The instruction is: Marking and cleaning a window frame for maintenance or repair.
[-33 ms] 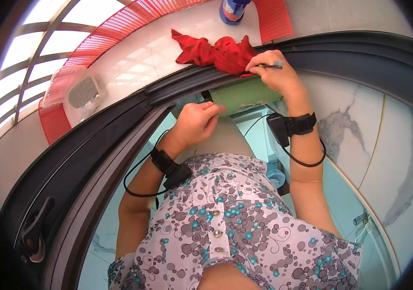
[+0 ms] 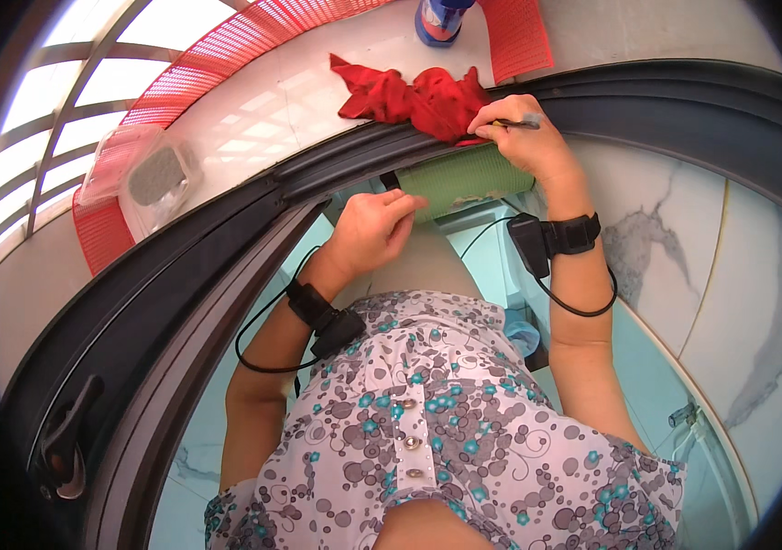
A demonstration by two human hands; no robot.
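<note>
Red fabric marked the key spot: a crumpled cloth (image 2: pixel 437 103) lay partly on the white sill (image 2: pixel 272 110) and partly over the black frame track (image 2: pixel 336 167), its long axis slanting from upper left down to the right, roughly along the track. The right hand (image 2: pixel 530 145) was the nearer one, its fingertips just at the cloth's lower right end, so that nearly all the fabric stretched away to that hand's left. Thumb and fingers pinched a slim dark tool (image 2: pixel 517 124), which lay almost crosswise in the view; whether they also gripped the cloth's edge, I could not tell. The left hand (image 2: pixel 372 229) hung apart from the cloth, below it and a little to the left, with the index finger reaching out to the right and the others curled; nothing showed in it, though its palm was hidden. Between the hands, below the track, sat a green ribbed surface (image 2: pixel 464 181).
</note>
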